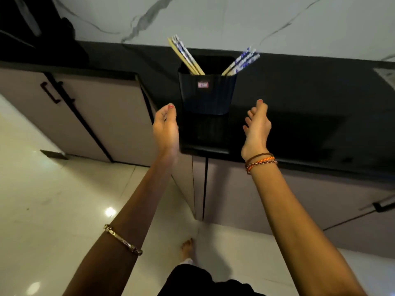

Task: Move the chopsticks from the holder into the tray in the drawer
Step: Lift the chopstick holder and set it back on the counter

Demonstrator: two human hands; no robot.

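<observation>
A black ribbed holder [207, 94] with a small label stands on the glossy black countertop [299, 116]. Out of it lean two bunches of chopsticks with blue-and-white patterned tops: one bunch [184, 54] tilts left, the other [242, 61] tilts right. My left hand [165, 130] hovers just left of the holder, fingers loosely curled, holding nothing. On the holder's right side, my right hand [256, 129] is raised with its fingers loosely curled and empty. Neither hand touches the holder. No tray or open drawer is in view.
Below the counter run beige cabinet fronts with black handles, one [51, 92] at the left and one [382, 205] at the right. A white marble wall [235, 20] backs the counter. The floor is glossy pale tile [42, 199]; my foot [187, 247] shows near the cabinet corner.
</observation>
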